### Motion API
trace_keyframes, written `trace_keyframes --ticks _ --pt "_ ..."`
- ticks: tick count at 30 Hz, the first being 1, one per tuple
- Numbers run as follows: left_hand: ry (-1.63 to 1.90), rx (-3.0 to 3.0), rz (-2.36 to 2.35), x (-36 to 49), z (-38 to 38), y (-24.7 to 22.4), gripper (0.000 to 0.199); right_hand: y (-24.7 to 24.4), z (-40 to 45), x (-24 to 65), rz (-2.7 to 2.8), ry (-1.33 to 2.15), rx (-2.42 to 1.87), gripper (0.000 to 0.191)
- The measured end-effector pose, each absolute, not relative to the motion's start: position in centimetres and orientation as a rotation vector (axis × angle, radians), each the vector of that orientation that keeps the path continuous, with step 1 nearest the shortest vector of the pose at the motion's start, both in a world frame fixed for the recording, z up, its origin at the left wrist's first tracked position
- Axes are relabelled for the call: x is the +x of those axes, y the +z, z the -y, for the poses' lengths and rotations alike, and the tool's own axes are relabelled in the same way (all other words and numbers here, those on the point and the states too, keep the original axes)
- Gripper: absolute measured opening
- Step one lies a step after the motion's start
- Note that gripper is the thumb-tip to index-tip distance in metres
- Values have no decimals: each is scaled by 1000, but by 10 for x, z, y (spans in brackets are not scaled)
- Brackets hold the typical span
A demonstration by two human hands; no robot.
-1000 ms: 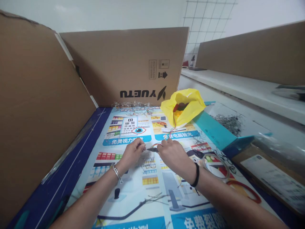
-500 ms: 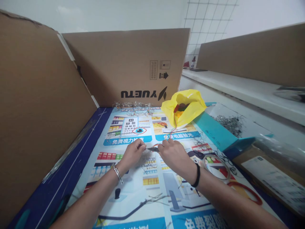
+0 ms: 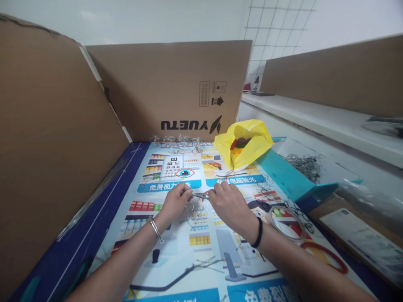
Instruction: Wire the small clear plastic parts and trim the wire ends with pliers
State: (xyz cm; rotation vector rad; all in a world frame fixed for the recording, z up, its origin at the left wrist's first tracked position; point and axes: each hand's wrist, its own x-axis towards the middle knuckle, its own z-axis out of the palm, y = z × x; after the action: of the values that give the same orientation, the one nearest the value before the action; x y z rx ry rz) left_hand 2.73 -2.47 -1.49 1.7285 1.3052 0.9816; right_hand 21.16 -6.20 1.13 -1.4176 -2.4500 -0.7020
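My right hand [image 3: 231, 205] is closed around small needle-nose pliers [image 3: 200, 195], whose tips point left at the fingers of my left hand. My left hand [image 3: 176, 201] is closed in a pinch at those tips. A thin loop of wire seems to hang just below its fingers, but what lies inside the pinch is too small to make out. Under both hands is a loose tangle of fine wire bits [image 3: 197, 213] on the printed poster [image 3: 176, 256]. A red and green wire runs from beside my right hand up into the yellow bag [image 3: 253, 144].
Cardboard panels [image 3: 141, 84] stand at the back and left. Silvery wire scraps [image 3: 179, 139] lie along the back. To the right are a teal box [image 3: 283, 170] with dark wire scraps, a coil of pale wire [image 3: 288, 222], a red ring-shaped coil [image 3: 338, 260] and a brown parcel [image 3: 362, 235].
The pliers have turned slightly in my right hand, and their jaws now look brighter and reach my left fingertips. A small wire loop shows below the left fingers. The view shifted a little.
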Motion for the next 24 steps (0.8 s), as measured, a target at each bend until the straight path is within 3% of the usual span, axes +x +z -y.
trace_keyframes --ticks 24 --pt "1063 1524 -1245 30 24 -14 9 16 64 213 2466 -821 -1312 10"
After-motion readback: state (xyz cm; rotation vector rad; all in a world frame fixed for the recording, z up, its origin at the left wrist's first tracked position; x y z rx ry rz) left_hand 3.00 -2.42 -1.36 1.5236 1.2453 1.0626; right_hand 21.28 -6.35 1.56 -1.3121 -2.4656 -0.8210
